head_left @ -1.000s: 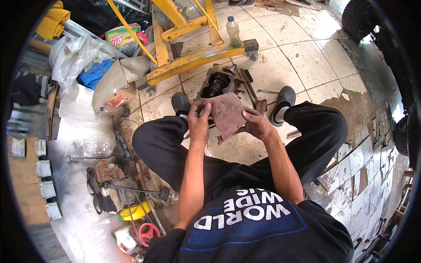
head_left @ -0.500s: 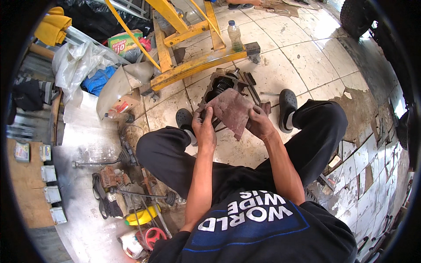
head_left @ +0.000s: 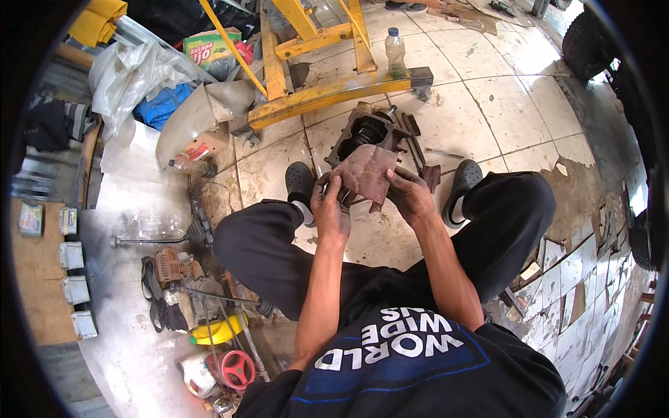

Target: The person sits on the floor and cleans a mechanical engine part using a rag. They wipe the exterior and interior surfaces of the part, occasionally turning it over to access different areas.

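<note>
Reddish-brown sheet [head_left: 367, 173], its long axis unclear, spans the frame's centre, pinched at left by the left hand [head_left: 331, 209] and at right by the right hand [head_left: 412, 196]; an open metal housing [head_left: 344, 141] lies just beyond, toward the top.

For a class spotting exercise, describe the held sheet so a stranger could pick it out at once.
From the yellow frame up top, drop to the open metal housing. Partly hiding it, between left hand and right hand, is the sheet: thin and reddish-brown, unlike the dark, bulky housing.
</note>
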`<action>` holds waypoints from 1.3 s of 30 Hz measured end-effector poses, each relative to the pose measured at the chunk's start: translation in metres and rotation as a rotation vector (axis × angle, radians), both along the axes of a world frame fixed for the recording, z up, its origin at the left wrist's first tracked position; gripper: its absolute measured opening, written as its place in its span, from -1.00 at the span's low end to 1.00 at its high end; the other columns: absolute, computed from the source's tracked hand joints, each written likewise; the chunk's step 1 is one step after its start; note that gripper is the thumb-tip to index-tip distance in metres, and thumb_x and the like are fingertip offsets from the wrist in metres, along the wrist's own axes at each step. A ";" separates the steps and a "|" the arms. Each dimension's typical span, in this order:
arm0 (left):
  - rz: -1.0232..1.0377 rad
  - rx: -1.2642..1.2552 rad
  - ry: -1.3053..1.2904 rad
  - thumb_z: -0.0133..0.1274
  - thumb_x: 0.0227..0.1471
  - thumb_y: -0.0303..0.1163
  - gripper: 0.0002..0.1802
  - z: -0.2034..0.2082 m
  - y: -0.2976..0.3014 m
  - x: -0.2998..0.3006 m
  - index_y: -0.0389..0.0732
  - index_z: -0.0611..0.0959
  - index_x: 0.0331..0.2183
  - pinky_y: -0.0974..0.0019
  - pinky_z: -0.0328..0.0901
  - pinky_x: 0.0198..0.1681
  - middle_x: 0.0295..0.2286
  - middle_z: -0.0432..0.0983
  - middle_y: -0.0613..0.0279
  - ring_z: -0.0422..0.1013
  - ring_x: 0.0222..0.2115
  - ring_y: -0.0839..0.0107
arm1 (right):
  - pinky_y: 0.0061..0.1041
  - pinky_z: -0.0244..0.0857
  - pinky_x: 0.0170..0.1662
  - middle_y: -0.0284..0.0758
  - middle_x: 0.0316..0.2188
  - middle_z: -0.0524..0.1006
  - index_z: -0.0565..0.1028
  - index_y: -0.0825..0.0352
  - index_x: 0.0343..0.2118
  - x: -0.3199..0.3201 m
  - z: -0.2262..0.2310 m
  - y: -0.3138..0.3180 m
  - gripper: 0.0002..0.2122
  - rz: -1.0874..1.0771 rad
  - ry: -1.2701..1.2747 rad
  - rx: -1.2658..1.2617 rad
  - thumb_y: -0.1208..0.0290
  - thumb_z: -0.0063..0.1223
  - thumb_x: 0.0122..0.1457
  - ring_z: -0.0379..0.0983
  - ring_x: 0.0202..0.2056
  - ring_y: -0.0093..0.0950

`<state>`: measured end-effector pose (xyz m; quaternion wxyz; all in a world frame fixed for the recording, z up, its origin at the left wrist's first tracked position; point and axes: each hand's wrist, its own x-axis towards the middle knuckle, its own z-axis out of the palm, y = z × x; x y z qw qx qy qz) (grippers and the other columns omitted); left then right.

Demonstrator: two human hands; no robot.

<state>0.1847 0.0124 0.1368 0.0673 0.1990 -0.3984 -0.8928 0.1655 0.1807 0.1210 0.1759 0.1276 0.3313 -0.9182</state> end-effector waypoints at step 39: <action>-0.502 -0.880 -0.101 0.28 -0.05 -0.26 -0.62 -0.054 0.033 -0.080 -0.28 0.66 -0.21 0.40 0.36 -0.24 -0.36 0.61 0.22 0.48 -0.35 0.49 | -0.42 0.43 -0.34 -0.21 -0.34 0.57 0.53 0.46 -0.24 -0.039 -0.049 0.037 -0.79 -0.156 0.000 0.298 0.58 0.03 0.04 0.53 -0.37 -0.43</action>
